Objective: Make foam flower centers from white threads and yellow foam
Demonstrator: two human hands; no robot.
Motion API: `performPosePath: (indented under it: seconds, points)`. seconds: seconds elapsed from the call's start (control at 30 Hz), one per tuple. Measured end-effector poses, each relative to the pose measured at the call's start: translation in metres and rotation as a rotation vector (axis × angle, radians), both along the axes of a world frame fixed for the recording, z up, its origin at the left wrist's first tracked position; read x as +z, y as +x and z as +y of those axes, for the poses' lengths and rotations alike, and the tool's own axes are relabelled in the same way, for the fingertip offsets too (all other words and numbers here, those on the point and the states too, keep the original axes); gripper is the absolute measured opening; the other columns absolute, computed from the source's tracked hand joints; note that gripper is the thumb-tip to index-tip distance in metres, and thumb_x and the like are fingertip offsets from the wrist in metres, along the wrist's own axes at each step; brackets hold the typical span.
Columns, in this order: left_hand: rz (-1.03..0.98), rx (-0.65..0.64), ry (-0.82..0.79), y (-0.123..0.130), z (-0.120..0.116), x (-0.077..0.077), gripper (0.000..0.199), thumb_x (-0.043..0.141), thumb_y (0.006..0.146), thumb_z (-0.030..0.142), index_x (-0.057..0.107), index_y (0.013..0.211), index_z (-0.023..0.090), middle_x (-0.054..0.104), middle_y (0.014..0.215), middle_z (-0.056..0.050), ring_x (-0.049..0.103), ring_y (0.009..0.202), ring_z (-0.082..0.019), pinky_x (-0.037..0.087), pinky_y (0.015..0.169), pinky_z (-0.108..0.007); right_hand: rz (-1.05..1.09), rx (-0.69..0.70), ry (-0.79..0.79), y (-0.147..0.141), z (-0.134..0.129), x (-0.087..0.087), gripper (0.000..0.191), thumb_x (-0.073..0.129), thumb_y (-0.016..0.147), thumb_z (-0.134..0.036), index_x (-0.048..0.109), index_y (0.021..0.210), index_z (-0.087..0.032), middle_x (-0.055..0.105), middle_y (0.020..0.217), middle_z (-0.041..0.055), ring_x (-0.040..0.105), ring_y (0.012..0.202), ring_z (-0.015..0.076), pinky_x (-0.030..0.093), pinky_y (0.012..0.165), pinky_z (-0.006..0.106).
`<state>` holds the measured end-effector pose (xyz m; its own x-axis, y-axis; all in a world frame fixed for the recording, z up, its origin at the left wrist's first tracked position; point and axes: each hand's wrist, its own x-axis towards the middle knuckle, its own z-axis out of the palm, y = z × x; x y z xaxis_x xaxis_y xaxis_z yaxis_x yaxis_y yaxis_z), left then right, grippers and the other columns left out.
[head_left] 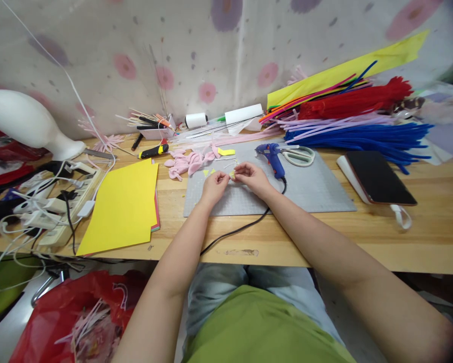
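My left hand [214, 186] is closed in a pinch above the grey cutting mat [309, 194]; what its fingertips hold is too small to make out. Close against it, my right hand [252, 178] pinches a small yellow piece [232, 174], with a thin white strand [230, 165] just behind. Little yellow scraps [206, 173] lie on the mat left of my fingers. Beyond them are a folded yellow strip [226, 152] and a heap of pink fuzzy shapes [190, 162]. A blue glue gun [272, 157] rests right of my hands, beside white-handled scissors [300, 156].
Yellow sheets [120, 206] lie at left, near a crowded power strip [75, 206]. The glue gun's black cord [236, 231] crosses the table's front. Blue pipe cleaners [358, 138] and red ones [354, 103] fill the back right, behind a dark tablet [381, 176]. A yellow-black cutter [153, 152] lies at back left.
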<state>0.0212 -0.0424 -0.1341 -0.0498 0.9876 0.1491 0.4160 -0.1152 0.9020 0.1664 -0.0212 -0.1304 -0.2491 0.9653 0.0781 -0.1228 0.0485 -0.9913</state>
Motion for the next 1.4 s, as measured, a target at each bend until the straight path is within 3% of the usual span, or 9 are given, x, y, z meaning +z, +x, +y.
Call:
performPosePath:
  seconds: [0.77,1.4]
  points:
    - [-0.126,0.047,-0.052,0.0009,0.0044,-0.0009,0.018,0.060,0.070,0.031,0.067,0.072,0.014,0.059,0.059,0.001,0.045,0.052,-0.009,0.034,0.053,-0.022,0.026,0.020,-0.012,0.0002,0.0012,-0.0019,0.029,0.069,0.055,-0.023,0.054,0.079,-0.019,0.061,0.070,-0.0024,0.061,0.066,0.0112,0.051,0.077,0.033]
    - [-0.134,0.065,-0.084,0.0029,0.0021,0.0032,0.014,0.060,0.068,0.027,0.065,0.068,0.014,0.057,0.056,0.001,0.042,0.049,-0.007,0.032,0.050,-0.021,-0.060,-0.068,0.103,-0.0033,0.0043,-0.0066,0.025,0.065,0.061,-0.036,0.055,0.077,-0.019,0.060,0.071,-0.0013,0.057,0.064,0.0099,0.048,0.062,0.025]
